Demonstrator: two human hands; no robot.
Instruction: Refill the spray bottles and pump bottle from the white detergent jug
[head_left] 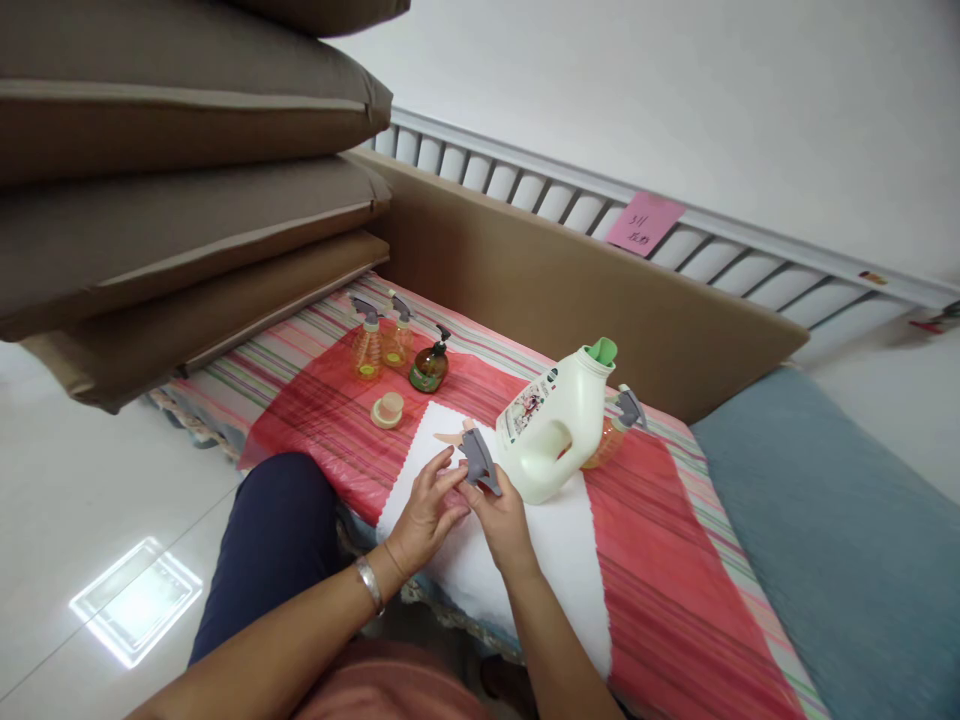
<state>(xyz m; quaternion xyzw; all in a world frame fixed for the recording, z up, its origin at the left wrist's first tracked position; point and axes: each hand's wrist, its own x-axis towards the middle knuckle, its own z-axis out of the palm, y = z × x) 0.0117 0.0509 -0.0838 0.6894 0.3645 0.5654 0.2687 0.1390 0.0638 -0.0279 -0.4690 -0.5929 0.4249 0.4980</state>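
Both hands meet over the white cloth [555, 540]: the right hand [504, 518] is pinched around a grey spray trigger head [477, 460], while the left hand [427, 510] sits loosely curled with fingertips touching it. Just past the right hand there's a white jug [551, 425] lying tilted, green spout up. Farther off, beyond the left hand, three small bottles [397, 350] and a round cap [388, 409].

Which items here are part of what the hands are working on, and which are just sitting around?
In hand:
- grey spray trigger head, held by right hand, left hand touching it
- white cloth under the hands

Lying about:
- white detergent jug, green spout
- orange spray bottle behind the jug
- two orange spray bottles
- dark pump bottle
- round cap
- stacked cushions
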